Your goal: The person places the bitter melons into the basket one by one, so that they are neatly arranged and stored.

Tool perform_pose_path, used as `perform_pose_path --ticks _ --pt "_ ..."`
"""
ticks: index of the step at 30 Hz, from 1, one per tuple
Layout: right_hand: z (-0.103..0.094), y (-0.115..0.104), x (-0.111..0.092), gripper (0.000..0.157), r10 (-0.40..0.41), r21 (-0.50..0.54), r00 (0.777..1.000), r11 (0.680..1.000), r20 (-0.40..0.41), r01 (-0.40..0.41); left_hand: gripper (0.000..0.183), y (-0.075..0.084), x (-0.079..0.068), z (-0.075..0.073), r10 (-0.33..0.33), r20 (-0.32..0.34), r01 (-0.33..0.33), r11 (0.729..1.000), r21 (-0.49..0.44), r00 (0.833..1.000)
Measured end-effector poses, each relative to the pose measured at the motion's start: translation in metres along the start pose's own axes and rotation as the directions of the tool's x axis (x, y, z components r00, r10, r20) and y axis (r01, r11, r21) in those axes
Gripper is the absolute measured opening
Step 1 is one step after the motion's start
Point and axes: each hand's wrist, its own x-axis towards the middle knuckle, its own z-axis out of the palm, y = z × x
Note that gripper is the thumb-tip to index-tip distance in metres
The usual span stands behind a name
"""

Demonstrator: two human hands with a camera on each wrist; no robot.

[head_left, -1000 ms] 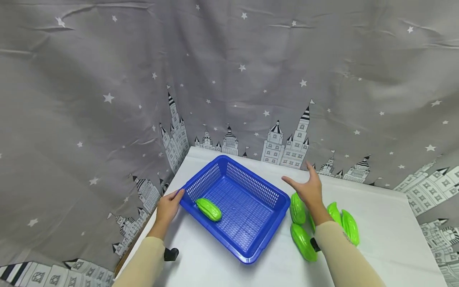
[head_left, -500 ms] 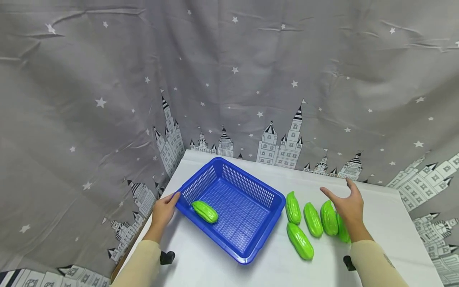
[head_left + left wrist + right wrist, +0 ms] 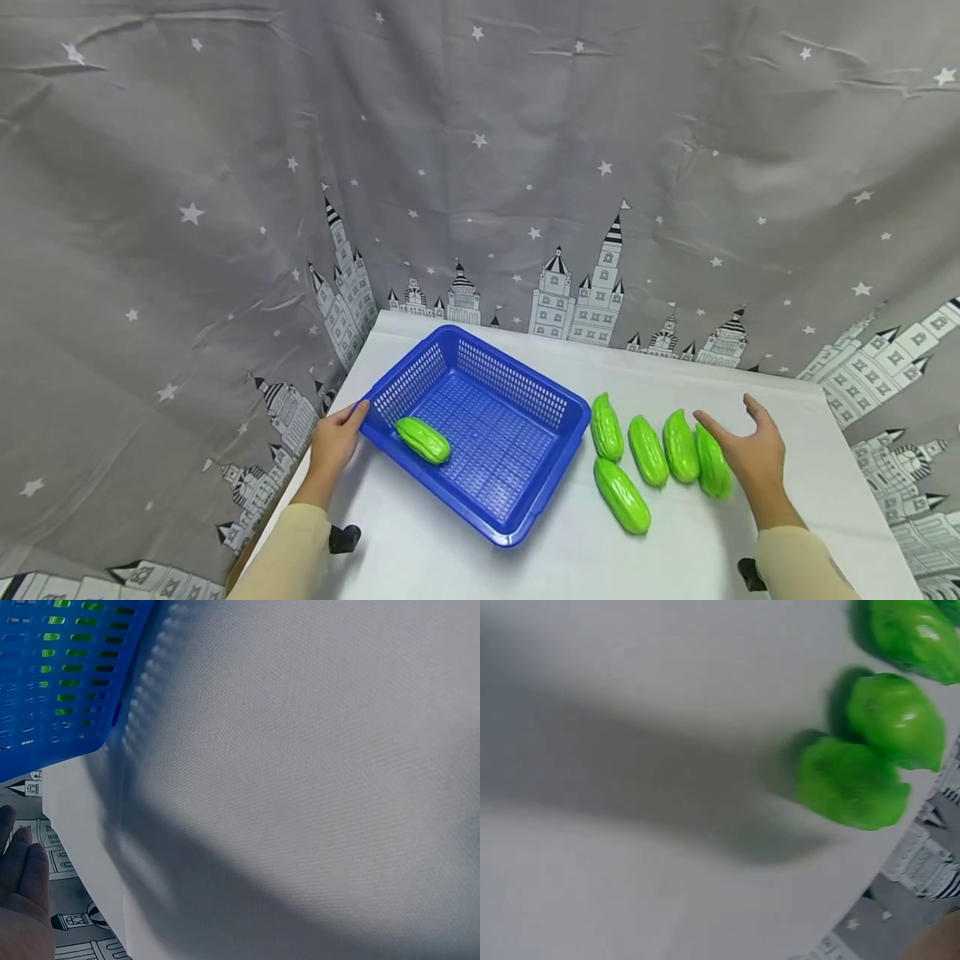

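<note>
I had just 1 veg (image 3: pixel 423 440) in the basket (image 3: pixel 487 450), 5 others (image 3: pixel 622 496) still on table (image 3: pixel 555 567); L hand (image 3: pixel 332 443) gripped basket, R hand (image 3: pixel 752 454) spread, empty.

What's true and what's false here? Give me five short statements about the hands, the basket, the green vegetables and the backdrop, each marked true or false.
1. The left hand holds the rim of the blue basket. True.
2. Three green vegetables lie in the basket. False: only one green vegetable lies in it.
3. Five more green vegetables lie outside the basket, on the white table. True.
4. The right hand grips a vegetable. False: the right hand holds nothing, its thumb and fingers spread apart.
5. The backdrop is plain, with no pattern. False: the grey backdrop shows stars and castles.
</note>
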Motion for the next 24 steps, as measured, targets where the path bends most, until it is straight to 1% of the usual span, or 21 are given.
perform_pose_path --ticks 5,8,10,13,16,20,24 --pt "0.001 0.032 -0.010 0.101 0.102 -0.018 0.995 0.995 0.016 -0.102 0.079 0.001 0.000 -0.001 0.003 -0.002 -0.003 1.000 -0.003 1.000" --pt "0.008 0.049 -0.017 0.101 0.161 -0.019 0.986 0.987 0.045 -0.160 0.078 0.002 0.000 -0.001 0.007 -0.001 -0.007 1.000 -0.005 1.000" --pt "0.014 0.057 -0.021 0.101 0.176 -0.017 0.982 0.984 0.072 -0.175 0.077 0.003 -0.001 -0.002 0.009 -0.001 -0.009 1.000 -0.006 1.000" --pt "0.023 0.065 -0.025 0.096 0.176 -0.016 0.979 0.984 0.102 -0.175 0.078 0.004 -0.003 -0.004 0.006 0.007 -0.006 1.000 -0.005 1.000" --pt "0.029 0.068 -0.025 0.089 0.162 -0.017 0.982 0.987 0.100 -0.161 0.079 0.005 -0.004 -0.004 0.000 0.017 0.000 1.000 -0.005 1.000" --pt "0.032 0.069 -0.024 0.084 0.152 -0.020 0.984 0.988 0.094 -0.151 0.078 0.005 -0.004 -0.004 0.002 0.016 -0.002 1.000 -0.005 1.000" --pt "0.033 0.068 -0.024 0.083 0.165 -0.042 0.981 0.986 0.098 -0.161 0.077 0.005 -0.004 -0.003 0.009 0.008 -0.009 1.000 -0.009 1.000"
